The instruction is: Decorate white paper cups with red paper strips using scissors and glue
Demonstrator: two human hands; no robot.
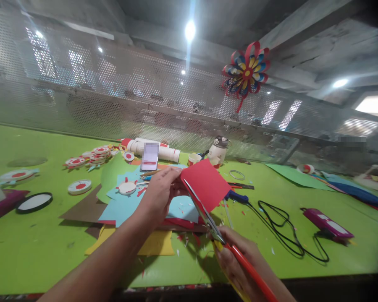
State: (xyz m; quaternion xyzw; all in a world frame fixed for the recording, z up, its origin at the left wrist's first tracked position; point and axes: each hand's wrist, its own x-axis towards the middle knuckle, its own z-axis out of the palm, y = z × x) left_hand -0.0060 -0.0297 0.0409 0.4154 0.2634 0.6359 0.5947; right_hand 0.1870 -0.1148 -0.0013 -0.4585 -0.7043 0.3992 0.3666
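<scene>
Between the thumb and fingers of my left hand (162, 191) is a red sheet of paper (206, 182), held up above the table by its left corner. My right hand (242, 256) grips a pair of scissors (212, 226) with red and yellow handles. The scissors' long metal blades point up and left, lying along the lower left edge of the red sheet. Light blue paper (113, 212) is spread below my hands, with a yellow sheet (159, 245) under it. A white paper disc (127, 188) with red strips sits left of my left hand.
A phone (149, 157) stands behind the papers, near white rolls (171, 154) and a pale bottle (219, 149). Several red-and-white discs (98, 157) are piled at left. On the right, a black cord (282, 226) trails from a blue-handled tool (238, 196) near a magenta power strip (327, 223).
</scene>
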